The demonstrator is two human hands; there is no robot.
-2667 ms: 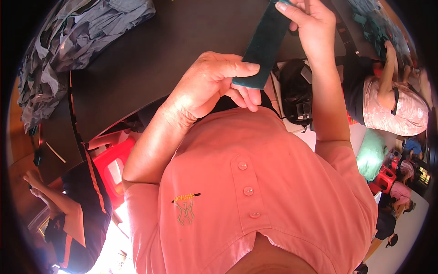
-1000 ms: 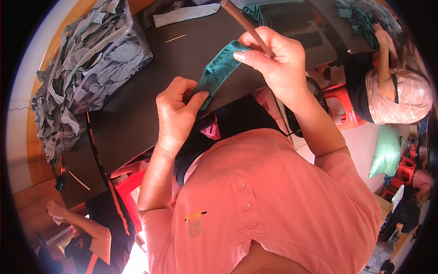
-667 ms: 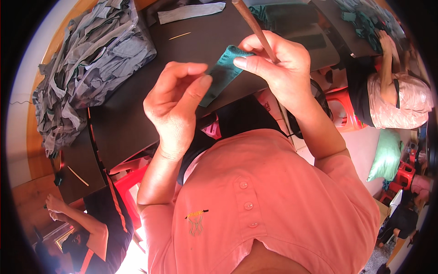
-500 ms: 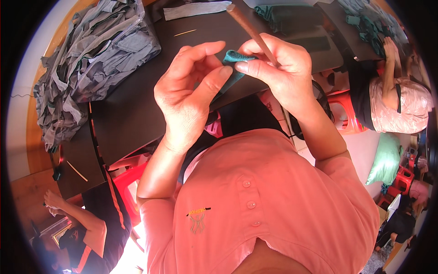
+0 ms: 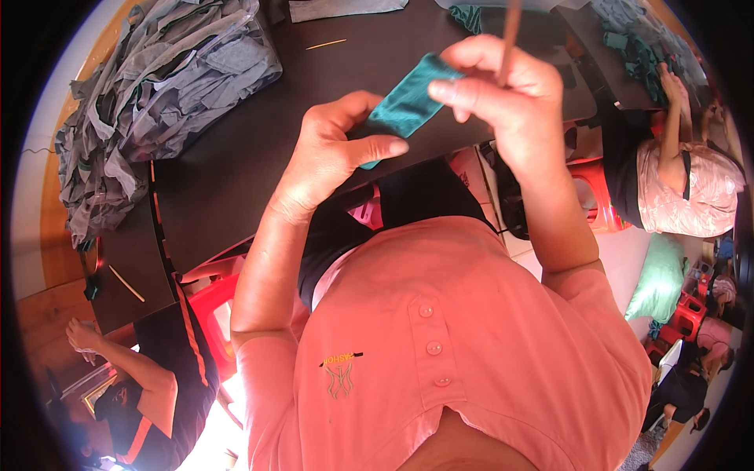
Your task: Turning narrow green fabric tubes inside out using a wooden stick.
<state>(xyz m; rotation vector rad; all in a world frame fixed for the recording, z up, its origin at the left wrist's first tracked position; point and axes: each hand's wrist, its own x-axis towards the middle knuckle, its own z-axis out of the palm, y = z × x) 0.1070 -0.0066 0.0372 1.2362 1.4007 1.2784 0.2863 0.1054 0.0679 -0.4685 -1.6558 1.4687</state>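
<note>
A narrow strip of teal fabric (image 5: 410, 98) stretches at a slant between my two hands, above the dark table. My left hand (image 5: 342, 141) pinches its lower left end between thumb and fingers. At the upper right end, the thumb and fingers of my right hand (image 5: 503, 90) close on the cloth's edge. A thin brown wooden stick (image 5: 510, 39) also stands up out of my right hand, tucked among the fingers. Its lower end is hidden by the hand.
A big heap of grey fabric pieces (image 5: 188, 86) lies on the table's left. Farther off are a grey strip (image 5: 345, 8), a thin yellowish stick (image 5: 326, 44) and teal cloth (image 5: 467, 17). Co-workers sit left and right. Red stools (image 5: 601, 196) stand at the table's side.
The teal fabric, folded up small before, is now spread out flat between my hands. My right hand has moved up and right, and the stick has tilted to near upright.
</note>
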